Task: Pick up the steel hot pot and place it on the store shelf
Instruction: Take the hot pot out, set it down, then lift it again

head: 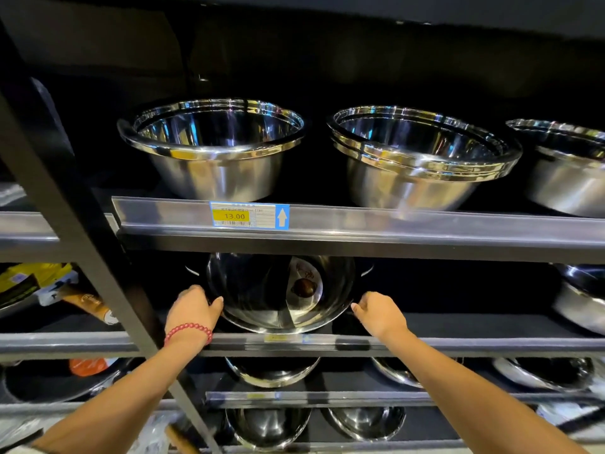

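Observation:
The steel hot pot, shiny, with a centre divider and a round label inside, sits tilted on the second shelf of a black store rack. My left hand, with a red bead bracelet on the wrist, grips the pot's left rim with thumb and fingers. At the pot's right rim is my right hand, with its fingertips touching or just off the edge and the fingers loosely curled. A small side handle shows on the pot's right.
Large steel bowls stand on the shelf above, behind a price strip. More steel bowls fill the lower shelves. A black upright post runs diagonally at left, with packaged pans beyond it.

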